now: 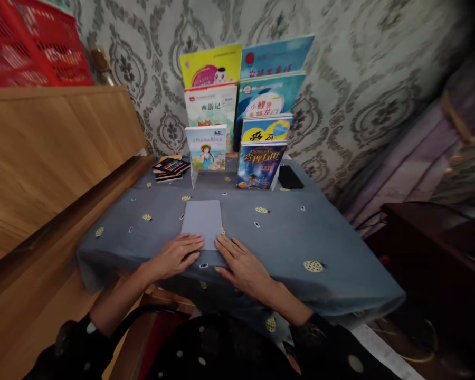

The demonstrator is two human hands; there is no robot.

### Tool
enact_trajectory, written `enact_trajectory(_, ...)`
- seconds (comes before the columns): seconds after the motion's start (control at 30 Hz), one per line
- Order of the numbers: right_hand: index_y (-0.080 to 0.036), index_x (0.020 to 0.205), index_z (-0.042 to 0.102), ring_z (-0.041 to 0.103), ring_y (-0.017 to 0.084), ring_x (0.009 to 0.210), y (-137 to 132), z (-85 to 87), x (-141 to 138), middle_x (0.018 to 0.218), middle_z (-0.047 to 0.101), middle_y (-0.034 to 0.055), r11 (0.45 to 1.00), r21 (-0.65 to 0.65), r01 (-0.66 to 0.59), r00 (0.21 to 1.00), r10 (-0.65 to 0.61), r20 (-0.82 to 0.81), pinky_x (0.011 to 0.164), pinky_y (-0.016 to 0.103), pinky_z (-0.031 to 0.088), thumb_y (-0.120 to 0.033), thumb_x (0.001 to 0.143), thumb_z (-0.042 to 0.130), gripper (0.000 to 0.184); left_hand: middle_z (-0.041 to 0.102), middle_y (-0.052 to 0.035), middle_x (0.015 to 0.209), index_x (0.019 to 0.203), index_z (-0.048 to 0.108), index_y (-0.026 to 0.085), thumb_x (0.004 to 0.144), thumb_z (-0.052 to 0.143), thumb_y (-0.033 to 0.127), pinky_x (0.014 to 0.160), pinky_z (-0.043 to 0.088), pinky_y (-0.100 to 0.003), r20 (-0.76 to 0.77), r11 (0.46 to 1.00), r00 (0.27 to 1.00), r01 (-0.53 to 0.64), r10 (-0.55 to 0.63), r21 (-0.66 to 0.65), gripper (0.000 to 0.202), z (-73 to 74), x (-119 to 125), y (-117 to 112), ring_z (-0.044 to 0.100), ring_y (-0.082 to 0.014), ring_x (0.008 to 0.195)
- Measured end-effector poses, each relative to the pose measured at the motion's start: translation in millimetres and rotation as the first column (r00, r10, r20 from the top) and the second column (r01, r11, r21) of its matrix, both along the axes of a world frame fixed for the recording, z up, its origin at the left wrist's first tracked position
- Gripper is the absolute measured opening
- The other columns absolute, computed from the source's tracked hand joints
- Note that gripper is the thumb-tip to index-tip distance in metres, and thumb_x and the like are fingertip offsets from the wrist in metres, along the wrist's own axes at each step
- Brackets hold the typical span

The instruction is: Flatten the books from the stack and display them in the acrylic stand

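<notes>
A flat, pale blue-grey rectangle (202, 217), with no print that I can see, lies on the cloth-covered table close to its near edge. It could be a sheet of paper or a thin booklet; I cannot tell which. My left hand (176, 256) rests over its near left corner with the fingers stretched out. At the near right corner, my right hand (243, 266) lies flat, fingertips touching the edge. Neither hand grips anything.
Picture books (211, 108) and a dark blue book (261, 164) stand on a tiered rack at the back. Small dark booklets (171, 167) are stacked left, a black phone-like slab (290, 177) lies right. A wooden headboard (63, 148) borders the left; a red basket (43, 47) sits on it.
</notes>
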State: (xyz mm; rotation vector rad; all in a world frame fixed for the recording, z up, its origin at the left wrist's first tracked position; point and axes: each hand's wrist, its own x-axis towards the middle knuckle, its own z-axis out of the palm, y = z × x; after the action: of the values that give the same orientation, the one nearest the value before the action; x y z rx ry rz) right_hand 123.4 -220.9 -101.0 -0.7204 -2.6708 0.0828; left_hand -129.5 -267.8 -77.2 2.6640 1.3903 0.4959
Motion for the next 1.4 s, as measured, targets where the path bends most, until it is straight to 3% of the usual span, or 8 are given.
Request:
enact_trajectory(0.17, -0.011, 0.142, 0.044, 0.043, 0.028, 0.138, 2, -3.5, 2, 0.146, 0.049, 0.0189, 1.000, 0.004, -0.013, 1.000, 0.013, -0.021, 0.111, 0.049, 0.042, -0.029, 0.091, 0.057, 0.056, 0.056, -0.0101, 0.141, 0.135, 0.055, 0.017, 0.101, 0.039, 0.030, 0.114, 0.037, -0.041, -0.026, 0.997, 0.999, 0.018, -0.020, -0.076, 0.040, 5.2, 18, 48, 0.048, -0.0187, 0.135)
enact_trajectory(0.43, -0.012, 0.146, 0.040, 0.044, 0.029, 0.137, 4, -8.9, 3, 0.148, 0.047, 0.0173, 1.000, 0.010, -0.017, 0.997, 0.018, -0.078, 0.110, 0.049, 0.045, -0.023, 0.086, 0.059, 0.064, 0.053, -0.0081, 0.144, 0.137, 0.054, 0.017, 0.100, 0.037, 0.028, 0.114, 0.036, -0.037, -0.058, 0.998, 0.998, 0.008, -0.012, -0.069, 0.042, 0.5, 26, 139, 0.046, -0.0184, 0.136)
enact_trajectory(0.6, -0.012, 0.148, 0.038, 0.045, 0.029, 0.136, 6, -3.8, 5, 0.148, 0.046, 0.0167, 0.999, -0.021, -0.025, 0.998, 0.024, -0.053, 0.109, 0.048, 0.046, -0.021, 0.086, 0.058, 0.066, 0.054, -0.0078, 0.143, 0.135, 0.056, 0.016, 0.099, 0.036, 0.026, 0.114, 0.037, -0.038, -0.043, 0.998, 0.999, -0.005, 0.002, -0.070, 0.043, -4.3, 26, 167, 0.047, -0.0190, 0.136)
enact_trajectory(0.73, -0.014, 0.150, 0.036, 0.045, 0.028, 0.136, 8, -4.0, 5, 0.149, 0.045, 0.0151, 0.999, -0.027, -0.024, 0.999, 0.023, -0.048, 0.110, 0.047, 0.046, -0.019, 0.085, 0.057, 0.068, 0.052, -0.0080, 0.144, 0.138, 0.053, 0.016, 0.099, 0.037, 0.028, 0.114, 0.037, -0.038, -0.014, 0.998, 1.000, -0.009, 0.008, -0.066, 0.044, -9.5, 12, 168, 0.046, -0.0187, 0.137)
enact_trajectory(0.9, -0.009, 0.148, 0.038, 0.044, 0.030, 0.137, 8, -4.7, 6, 0.150, 0.043, 0.0182, 0.999, -0.014, -0.036, 0.999, 0.036, -0.031, 0.109, 0.048, 0.047, -0.018, 0.085, 0.057, 0.066, 0.055, -0.0100, 0.142, 0.135, 0.056, 0.016, 0.100, 0.035, 0.033, 0.113, 0.038, -0.043, 0.027, 0.992, 0.992, -0.118, 0.119, -0.046, 0.044, -15.5, -40, 155, 0.050, -0.0209, 0.134)
enact_trajectory(1.03, -0.011, 0.146, 0.041, 0.047, 0.029, 0.135, 13, -3.8, 5, 0.148, 0.046, 0.0172, 0.998, -0.039, -0.040, 0.998, 0.038, -0.048, 0.108, 0.048, 0.047, -0.022, 0.087, 0.059, 0.063, 0.056, -0.0111, 0.140, 0.134, 0.057, 0.015, 0.101, 0.034, 0.036, 0.111, 0.040, -0.043, 0.095, 0.984, 0.980, -0.175, 0.177, -0.034, 0.045, -19.5, -71, 141, 0.052, -0.0214, 0.131)
enact_trajectory(1.27, -0.016, 0.141, 0.048, 0.042, 0.031, 0.139, 18, -3.3, 4, 0.147, 0.050, 0.0130, 0.995, -0.087, -0.052, 0.998, 0.048, -0.052, 0.107, 0.053, 0.046, -0.025, 0.086, 0.062, 0.057, 0.054, -0.0099, 0.142, 0.137, 0.054, 0.017, 0.100, 0.040, 0.035, 0.111, 0.041, -0.044, 0.112, 0.981, 0.975, -0.191, 0.193, -0.027, 0.044, -19.5, -66, 122, 0.050, -0.0225, 0.133)
enact_trajectory(1.4, -0.018, 0.143, 0.046, 0.041, 0.031, 0.139, 11, -6.2, 17, 0.149, 0.048, 0.0120, 0.989, -0.067, -0.129, 0.992, 0.129, -0.019, 0.107, 0.053, 0.046, -0.009, 0.080, 0.058, 0.065, 0.052, -0.0086, 0.145, 0.141, 0.050, 0.019, 0.100, 0.040, 0.032, 0.112, 0.040, -0.043, 0.075, 0.984, 0.984, -0.152, 0.159, -0.092, 0.044, -11.7, -50, 97, 0.048, -0.0212, 0.135)
